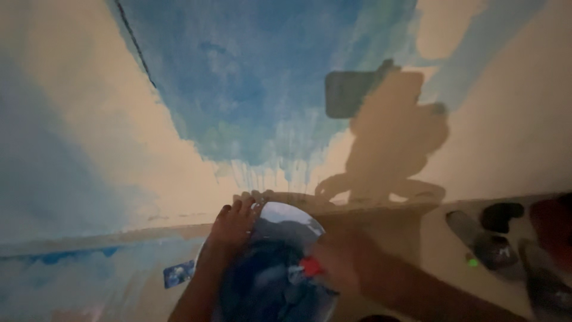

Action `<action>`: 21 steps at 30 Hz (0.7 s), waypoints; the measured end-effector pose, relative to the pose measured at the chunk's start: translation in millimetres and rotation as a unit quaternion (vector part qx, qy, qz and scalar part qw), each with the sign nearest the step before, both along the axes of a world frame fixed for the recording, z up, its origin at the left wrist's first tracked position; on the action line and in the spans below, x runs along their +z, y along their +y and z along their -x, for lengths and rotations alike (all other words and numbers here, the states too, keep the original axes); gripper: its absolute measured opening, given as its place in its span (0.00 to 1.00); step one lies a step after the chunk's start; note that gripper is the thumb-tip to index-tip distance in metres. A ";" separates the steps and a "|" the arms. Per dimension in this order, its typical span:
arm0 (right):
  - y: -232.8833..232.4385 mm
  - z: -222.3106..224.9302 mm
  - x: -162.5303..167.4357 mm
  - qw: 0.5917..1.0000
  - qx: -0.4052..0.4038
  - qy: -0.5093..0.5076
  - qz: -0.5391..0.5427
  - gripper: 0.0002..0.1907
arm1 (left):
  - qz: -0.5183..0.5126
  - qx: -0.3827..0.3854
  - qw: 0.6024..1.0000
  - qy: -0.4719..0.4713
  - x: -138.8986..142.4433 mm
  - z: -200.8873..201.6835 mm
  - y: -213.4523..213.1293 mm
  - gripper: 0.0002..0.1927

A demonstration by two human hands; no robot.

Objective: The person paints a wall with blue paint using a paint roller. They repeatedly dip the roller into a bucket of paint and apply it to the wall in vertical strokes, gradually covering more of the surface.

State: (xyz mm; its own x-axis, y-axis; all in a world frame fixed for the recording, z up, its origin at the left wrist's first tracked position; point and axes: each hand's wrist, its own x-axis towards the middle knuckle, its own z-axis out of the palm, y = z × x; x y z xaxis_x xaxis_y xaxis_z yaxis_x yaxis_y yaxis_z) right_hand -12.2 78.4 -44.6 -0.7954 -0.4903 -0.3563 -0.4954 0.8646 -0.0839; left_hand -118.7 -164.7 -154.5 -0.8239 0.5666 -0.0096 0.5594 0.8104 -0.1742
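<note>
A big wall (89, 137) fills most of the picture. It is cream with a blue painted patch (250, 77) at the top middle, and blue drips run down from it. A dark shadow (387, 143) falls on the wall at right. Dark things (488, 238) lie on the floor at lower right, too blurry to tell. A small blue card (179, 273) lies at lower left.

1. This looks like a room in a building under decoration, with painting work going on.
2. The cream plaster wall (89, 119) carries a broad, unfinished patch of blue paint (250, 77) with drips running down from it.
3. Just below that patch stands a round bucket of dark blue paint (268, 280), close against the wall.
4. Blue smears (65, 256) lie low on the wall, left of the bucket.
5. Dark blurred items (494, 238) lie on the floor, right of the bucket.
</note>
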 end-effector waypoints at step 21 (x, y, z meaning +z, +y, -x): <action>-132.3 58.6 -238.2 0.999 0.011 -0.010 -0.046 0.13 | -0.061 0.054 0.996 -0.033 -46.7 24.1 -10.5 0.45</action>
